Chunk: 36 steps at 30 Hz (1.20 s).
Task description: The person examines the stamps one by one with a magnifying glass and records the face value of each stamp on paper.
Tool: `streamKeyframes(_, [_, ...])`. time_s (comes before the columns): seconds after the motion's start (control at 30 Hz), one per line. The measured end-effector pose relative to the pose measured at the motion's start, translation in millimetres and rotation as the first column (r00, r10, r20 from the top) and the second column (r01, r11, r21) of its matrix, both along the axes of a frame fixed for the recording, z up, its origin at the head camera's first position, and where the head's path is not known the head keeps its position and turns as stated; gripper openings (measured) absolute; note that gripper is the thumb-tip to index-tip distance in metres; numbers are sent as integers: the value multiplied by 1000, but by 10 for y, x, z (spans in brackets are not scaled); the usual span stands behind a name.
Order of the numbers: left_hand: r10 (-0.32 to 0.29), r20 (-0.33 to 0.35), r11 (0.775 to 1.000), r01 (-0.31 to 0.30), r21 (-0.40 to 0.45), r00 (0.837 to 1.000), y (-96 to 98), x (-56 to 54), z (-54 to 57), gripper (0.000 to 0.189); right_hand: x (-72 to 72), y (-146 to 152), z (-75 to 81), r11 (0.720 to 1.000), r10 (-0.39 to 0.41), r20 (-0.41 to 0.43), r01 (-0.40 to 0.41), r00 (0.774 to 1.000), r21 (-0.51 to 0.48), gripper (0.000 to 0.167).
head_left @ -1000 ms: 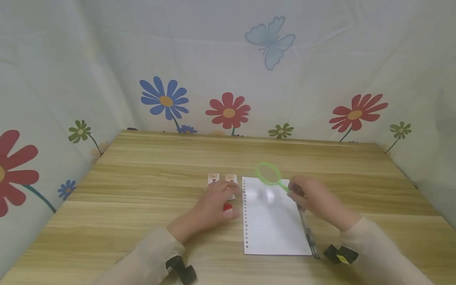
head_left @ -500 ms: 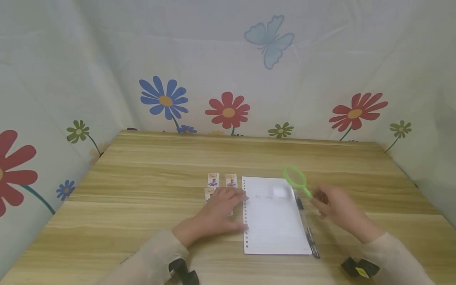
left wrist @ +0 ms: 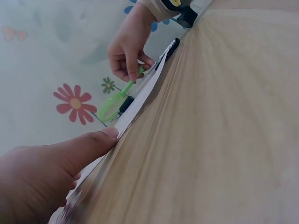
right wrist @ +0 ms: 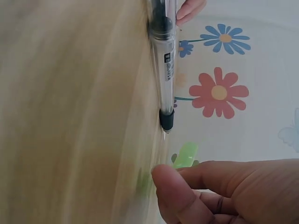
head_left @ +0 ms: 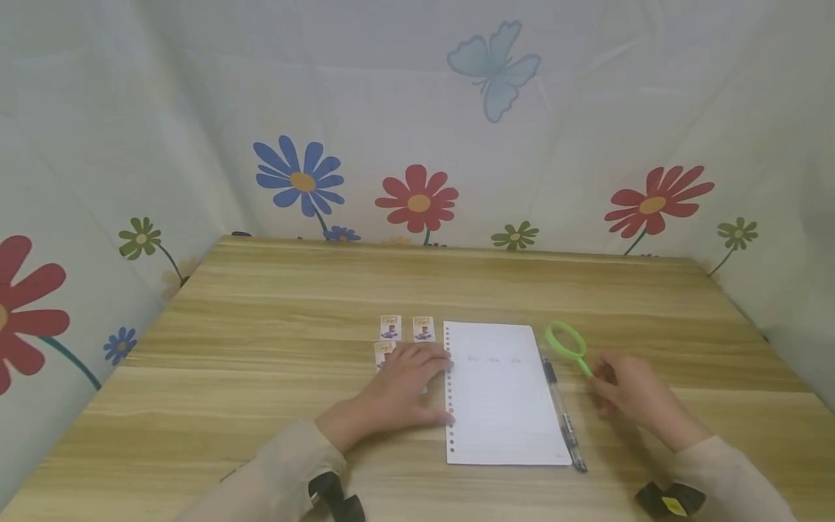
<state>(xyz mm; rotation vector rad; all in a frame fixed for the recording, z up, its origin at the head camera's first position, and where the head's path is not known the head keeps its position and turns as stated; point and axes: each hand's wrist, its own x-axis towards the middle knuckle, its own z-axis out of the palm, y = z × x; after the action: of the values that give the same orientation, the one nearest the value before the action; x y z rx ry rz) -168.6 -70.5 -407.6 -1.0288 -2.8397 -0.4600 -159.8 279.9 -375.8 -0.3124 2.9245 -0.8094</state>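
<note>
My right hand (head_left: 629, 388) pinches the handle of a green magnifying glass (head_left: 585, 367) just right of a sheet of hole-punched paper (head_left: 502, 413). In the right wrist view, a bit of the green handle (right wrist: 187, 155) shows beyond the thumb and forefinger. My left hand (head_left: 391, 395) rests with fingers spread at the sheet's punched left edge, its thumb (left wrist: 100, 140) touching the edge in the left wrist view. Faint handwriting runs across the upper part of the sheet. A clear pen (head_left: 564, 417) with black ends lies along the sheet's right side.
Small printed cards (head_left: 391, 328) lie left of the sheet, some partly covered by the left hand. The wooden table (head_left: 261, 290) meets a white curtain (head_left: 365, 94) with printed flowers at the back.
My right hand has carried the magnifying glass rightward and down, from above the sheet to beside the pen. The left hand has settled on the sheet's edge; the red item under it is now hidden.
</note>
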Motion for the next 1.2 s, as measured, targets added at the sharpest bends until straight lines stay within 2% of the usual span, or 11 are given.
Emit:
streamKeyframes(0.5, [4, -6, 1000, -4, -22, 1000, 0, -7, -6, 77, -11, 46, -12, 998, -38, 41, 35, 998, 51, 11])
streamKeyframes(0.83, [8, 7, 1000, -8, -24, 1000, 3, -2, -4, 77, -15, 52, -14, 996, -71, 98, 65, 993, 58, 13])
streamKeyframes(1.07, [1, 6, 1000, -1, -22, 1000, -2, -11, -16, 78, -47, 88, 58, 988, -67, 68, 56, 995, 147, 19])
streamKeyframes(1.2, [0, 8, 1000, 1, -16, 1000, -3, -3, -5, 78, -50, 72, 114, 988, -37, 23, 33, 999, 153, 17])
